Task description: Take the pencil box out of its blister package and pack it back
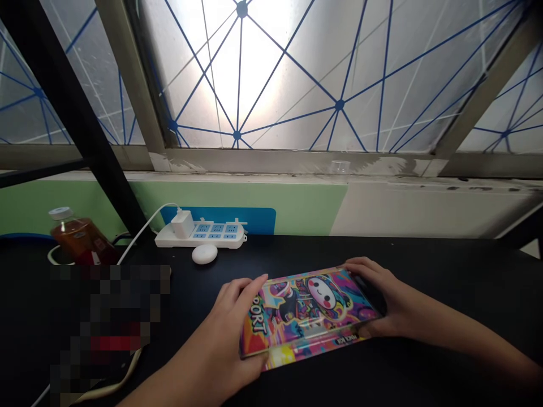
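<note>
A colourful flat box [309, 308] with a cartoon face and bright graphics is held just over or on the black desk. Around its left end my left hand [235, 333] is closed, thumb at the near edge and fingers at the far edge. My right hand [384, 302] grips the right end in the same way, with fingers on the far corner and thumb near the front corner. The box lies slightly tilted, its printed front side facing me.
On the black desk [445, 265], a white power strip [201, 240] with a plugged-in charger stands by the wall. A white oval object [204, 254] lies before it. At the left are a bottle [87, 240] of amber liquid, a white cable and a blurred-out area.
</note>
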`<state>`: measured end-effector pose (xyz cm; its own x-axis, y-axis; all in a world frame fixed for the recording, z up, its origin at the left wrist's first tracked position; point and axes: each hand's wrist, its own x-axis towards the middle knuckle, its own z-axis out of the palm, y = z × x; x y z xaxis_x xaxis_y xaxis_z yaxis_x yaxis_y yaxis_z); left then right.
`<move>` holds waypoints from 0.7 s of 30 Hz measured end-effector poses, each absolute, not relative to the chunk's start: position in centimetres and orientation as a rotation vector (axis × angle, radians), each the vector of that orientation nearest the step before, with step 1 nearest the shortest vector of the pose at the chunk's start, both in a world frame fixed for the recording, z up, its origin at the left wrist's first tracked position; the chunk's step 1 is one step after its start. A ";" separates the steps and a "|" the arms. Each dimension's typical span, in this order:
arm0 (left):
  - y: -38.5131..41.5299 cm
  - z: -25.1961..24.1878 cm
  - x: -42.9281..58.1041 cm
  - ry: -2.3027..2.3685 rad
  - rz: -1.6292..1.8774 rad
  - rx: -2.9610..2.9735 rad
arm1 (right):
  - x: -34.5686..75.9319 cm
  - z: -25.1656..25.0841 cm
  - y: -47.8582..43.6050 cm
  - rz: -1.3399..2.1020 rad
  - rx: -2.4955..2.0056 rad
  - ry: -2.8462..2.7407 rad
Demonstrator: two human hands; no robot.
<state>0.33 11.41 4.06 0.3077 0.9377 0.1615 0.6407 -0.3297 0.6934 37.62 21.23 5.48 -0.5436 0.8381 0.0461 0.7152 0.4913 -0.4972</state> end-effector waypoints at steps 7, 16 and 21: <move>10.6 4.5 0.6 1.410 0.793 2.672 | 37.4 6.0 21.3 0.832 -1.340 -2.009; 11.4 5.4 0.4 1.492 0.783 2.749 | 36.0 6.0 21.5 0.950 -1.227 -1.687; 11.3 6.1 0.2 1.556 0.992 2.753 | 36.2 6.8 21.1 0.746 -1.195 -1.756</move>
